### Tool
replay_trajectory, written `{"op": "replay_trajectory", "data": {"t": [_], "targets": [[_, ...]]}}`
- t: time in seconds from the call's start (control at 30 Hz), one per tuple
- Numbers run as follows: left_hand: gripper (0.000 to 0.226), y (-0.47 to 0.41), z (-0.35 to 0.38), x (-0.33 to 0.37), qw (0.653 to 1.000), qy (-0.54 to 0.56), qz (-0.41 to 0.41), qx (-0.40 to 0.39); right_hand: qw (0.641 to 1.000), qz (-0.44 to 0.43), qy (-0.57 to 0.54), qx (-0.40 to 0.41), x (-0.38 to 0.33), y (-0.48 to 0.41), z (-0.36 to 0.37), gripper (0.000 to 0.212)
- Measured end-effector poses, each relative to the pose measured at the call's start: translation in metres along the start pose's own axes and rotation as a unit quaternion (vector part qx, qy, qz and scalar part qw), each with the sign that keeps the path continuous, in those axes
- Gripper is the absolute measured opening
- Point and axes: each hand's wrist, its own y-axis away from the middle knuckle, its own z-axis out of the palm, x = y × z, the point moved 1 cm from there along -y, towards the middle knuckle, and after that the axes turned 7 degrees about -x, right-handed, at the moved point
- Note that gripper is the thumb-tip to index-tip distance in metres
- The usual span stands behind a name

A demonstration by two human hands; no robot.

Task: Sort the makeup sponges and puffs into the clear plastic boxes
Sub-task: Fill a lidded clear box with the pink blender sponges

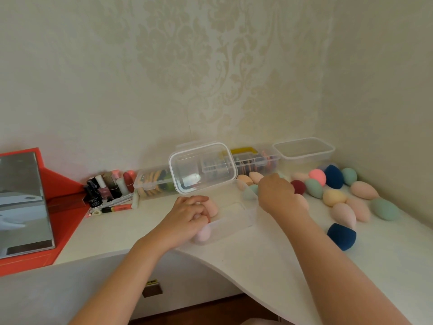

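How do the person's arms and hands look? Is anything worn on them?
The left forearm and the right forearm are bare to the picture's lower edge; no sleeve shows. The left hand and the right hand wear no gloves, and no watch, bracelet or ring is visible.

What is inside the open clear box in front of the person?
Two pale pink sponges show: the near sponge at the front left corner, and the far sponge in the grip of the left hand. The hand covers whatever lies under it in the clear box.
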Motion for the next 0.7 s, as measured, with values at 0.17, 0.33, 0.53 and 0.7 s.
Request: {"op": "replay_trajectory", "data": {"t": [0.17, 0.33, 0.53, 0.7], "targets": [[0.022, -0.001, 0.002, -0.001, 1.0, -0.001, -0.003, 0.009, 0.995, 0.002, -0.091, 0.043, 0.006, 0.004, -0.01, 0.038], [0.022, -0.001, 0.002, -0.001, 1.0, 0.003, 0.001, 0.012, 0.949, -0.119, -0.257, 0.139, 0.005, 0.004, -0.028, 0.045], [0.019, -0.003, 0.003, 0.003, 1.0, -0.005, 0.008, 0.014, 0.91, -0.3, -0.28, -0.051, -0.022, 0.009, -0.007, 0.036], [0.019, -0.001, 0.003, 0.004, 1.0, -0.003, 0.006, 0.003, 0.926, -0.292, -0.218, -0.099, -0.025, 0.004, 0.003, 0.034]]}}
